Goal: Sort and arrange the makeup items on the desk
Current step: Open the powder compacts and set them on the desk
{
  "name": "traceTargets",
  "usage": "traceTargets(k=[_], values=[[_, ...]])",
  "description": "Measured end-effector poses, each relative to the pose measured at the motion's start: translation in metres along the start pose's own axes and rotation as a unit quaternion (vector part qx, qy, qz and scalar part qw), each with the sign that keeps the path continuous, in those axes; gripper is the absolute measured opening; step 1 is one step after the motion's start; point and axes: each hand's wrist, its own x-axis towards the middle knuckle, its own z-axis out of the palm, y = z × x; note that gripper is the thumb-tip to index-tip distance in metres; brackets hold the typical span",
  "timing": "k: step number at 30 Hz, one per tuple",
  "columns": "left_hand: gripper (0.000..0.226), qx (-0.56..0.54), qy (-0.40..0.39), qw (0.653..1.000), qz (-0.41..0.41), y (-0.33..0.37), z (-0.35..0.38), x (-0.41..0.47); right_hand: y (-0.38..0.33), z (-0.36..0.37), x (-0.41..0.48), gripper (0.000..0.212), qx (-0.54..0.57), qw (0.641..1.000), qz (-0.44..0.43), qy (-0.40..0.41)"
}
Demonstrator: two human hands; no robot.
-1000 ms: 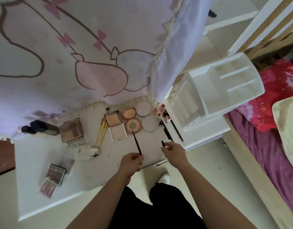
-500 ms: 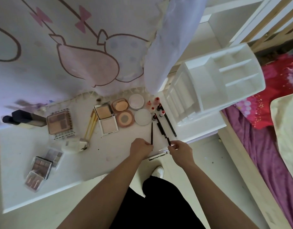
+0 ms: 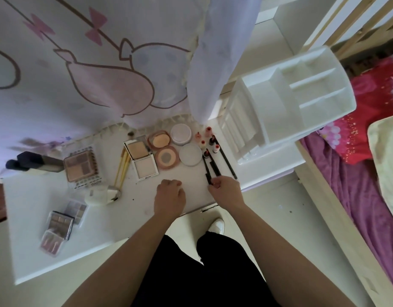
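Pinching the near end of a dark pencil (image 3: 207,171), the right hand (image 3: 226,192) is setting it alongside two other dark sticks (image 3: 215,167) close to the front edge of the desk (image 3: 36,218). Its thumb and fingertips (image 3: 213,184) are clamped on the shaft. Gripping at the very end is probably letting the hand swing the tip parallel with its neighbours, so the slim items are forming one row.

The left hand (image 3: 169,198) is resting on the desk just to the left. Its fingers are curled under with nothing showing in them, so it is seemingly waiting.

Behind the row, small red-capped bottles (image 3: 208,130) are standing in a cluster. Round compacts (image 3: 190,155) are lying just left of them, then a square powder compact (image 3: 140,158), and yellow-handled brushes (image 3: 122,165) are lying together beside that. An eyeshadow palette (image 3: 81,166) and a stack of smaller palettes (image 3: 60,222) are sitting further left. Like is lying with like, which is suggesting sorting by kind.

A white organiser (image 3: 290,94) is standing at the desk's right end, near the pencils. It is likely where the groups are heading.
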Motion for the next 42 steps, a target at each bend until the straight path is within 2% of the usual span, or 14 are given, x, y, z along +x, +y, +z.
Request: traceTargets(k=[3,6,8,13,18,22,25,30,34,40,42], values=[[0.037,0.053,0.012,0.999,0.005,-0.023,-0.009,-0.005,-0.019,0.014,0.009,0.030,-0.049,0.998,-0.025,0.006],[0.038,0.033,0.007,0.999,0.001,-0.036,-0.015,-0.008,-0.026,0.021,0.017,0.017,-0.114,0.993,-0.037,0.022],[0.038,0.014,0.005,1.000,0.000,-0.039,-0.017,-0.008,-0.026,0.020,0.021,0.016,-0.131,0.990,-0.027,0.044],[0.038,-0.006,0.001,1.000,0.006,-0.042,-0.021,-0.007,-0.023,0.016,0.020,0.017,-0.130,0.989,-0.015,0.063],[0.038,0.033,-0.020,0.999,0.027,-0.044,-0.032,-0.011,-0.025,0.008,0.009,0.031,-0.107,0.991,-0.021,0.078],[0.039,0.092,0.036,0.992,0.071,-0.048,-0.055,-0.021,-0.035,0.004,-0.004,0.032,-0.075,0.994,-0.030,0.078],[0.044,0.133,0.071,0.986,0.066,-0.055,-0.078,-0.030,-0.051,0.008,-0.009,0.032,-0.066,0.995,-0.048,0.061],[0.051,0.195,0.062,0.978,0.034,-0.085,-0.108,-0.043,-0.083,0.035,-0.012,0.031,-0.079,0.992,-0.099,0.009],[0.053,0.239,0.028,0.970,0.029,-0.116,-0.121,-0.045,-0.109,0.066,-0.015,0.028,-0.087,0.988,-0.125,-0.023],[0.061,0.308,-0.060,0.945,0.090,-0.160,-0.126,-0.028,-0.134,0.112,-0.016,0.034,-0.103,0.983,-0.135,-0.071],[0.061,0.317,-0.067,0.940,0.111,-0.178,-0.127,-0.022,-0.143,0.127,-0.016,0.037,-0.116,0.979,-0.143,-0.087]])
